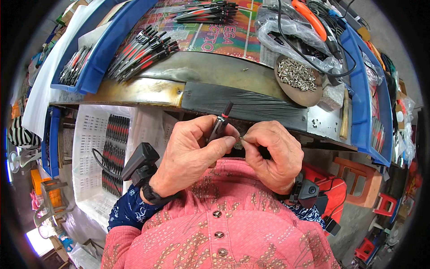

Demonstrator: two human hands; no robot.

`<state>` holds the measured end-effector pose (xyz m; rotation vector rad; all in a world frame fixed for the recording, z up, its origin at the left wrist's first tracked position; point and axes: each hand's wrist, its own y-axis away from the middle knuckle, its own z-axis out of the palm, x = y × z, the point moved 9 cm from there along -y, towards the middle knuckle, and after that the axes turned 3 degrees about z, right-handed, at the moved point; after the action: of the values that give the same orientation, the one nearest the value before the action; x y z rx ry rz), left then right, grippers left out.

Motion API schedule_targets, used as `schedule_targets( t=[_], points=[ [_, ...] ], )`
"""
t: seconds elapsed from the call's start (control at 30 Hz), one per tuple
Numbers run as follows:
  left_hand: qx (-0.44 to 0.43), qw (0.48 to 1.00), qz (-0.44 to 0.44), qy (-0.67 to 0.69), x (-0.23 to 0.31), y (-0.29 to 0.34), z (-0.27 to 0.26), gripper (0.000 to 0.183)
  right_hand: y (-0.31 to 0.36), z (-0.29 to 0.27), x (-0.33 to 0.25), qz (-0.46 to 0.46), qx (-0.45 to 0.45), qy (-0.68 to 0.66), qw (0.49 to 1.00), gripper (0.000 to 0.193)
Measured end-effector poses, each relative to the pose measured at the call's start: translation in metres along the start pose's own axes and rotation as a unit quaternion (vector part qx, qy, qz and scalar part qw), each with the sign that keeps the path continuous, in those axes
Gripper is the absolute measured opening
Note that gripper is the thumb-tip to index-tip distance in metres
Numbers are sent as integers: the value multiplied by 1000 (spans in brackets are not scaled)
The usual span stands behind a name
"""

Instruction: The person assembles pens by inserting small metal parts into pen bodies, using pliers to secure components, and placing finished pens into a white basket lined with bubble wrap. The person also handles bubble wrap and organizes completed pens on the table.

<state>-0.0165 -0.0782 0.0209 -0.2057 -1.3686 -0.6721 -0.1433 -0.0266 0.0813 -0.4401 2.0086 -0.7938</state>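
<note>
Pinched between thumb and fingers, the left hand's [190, 152] grip holds a slim black-and-red tool [218, 128], tilted with its dark end pointing up toward the table [215, 71]. Right beside it, the right hand [275, 154] has thumb and forefinger pressed together on a tiny part [241, 138], too small to make out clearly, just next to the left thumb tip. Both hands are in front of the table's near edge, above the person's lap.

On the table, a bunch of similar tools [141, 54] lies fanned out next to the left blue bin [85, 83], and another bunch [208, 13] lies farther back. Toward the right, a round dish [308, 99] holds a heap of small metal pieces [296, 75], near an orange-handled driver [310, 19] and clear plastic bags [268, 29]. Below the table at left, a white crate [86, 157] holds rows of similar tools.
</note>
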Motion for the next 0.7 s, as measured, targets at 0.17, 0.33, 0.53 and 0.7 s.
schedule_targets(
  t=[0.17,0.33,0.53,0.7],
  points=[
    [-12,999,10,38,1,0,2,10,0,1,-2,-5,-1,5,1000,22],
    [-10,999,17,26,1,0,1,8,0,3,-4,-18,4,17,1000,21],
    [-5,1000,17,6,0,0,0,8,1,5,-4,-11,10,15,1000,22],
    [-1,998,7,57,-2,0,0,9,1,6,-4,-4,3,16,1000,22]
  ],
)
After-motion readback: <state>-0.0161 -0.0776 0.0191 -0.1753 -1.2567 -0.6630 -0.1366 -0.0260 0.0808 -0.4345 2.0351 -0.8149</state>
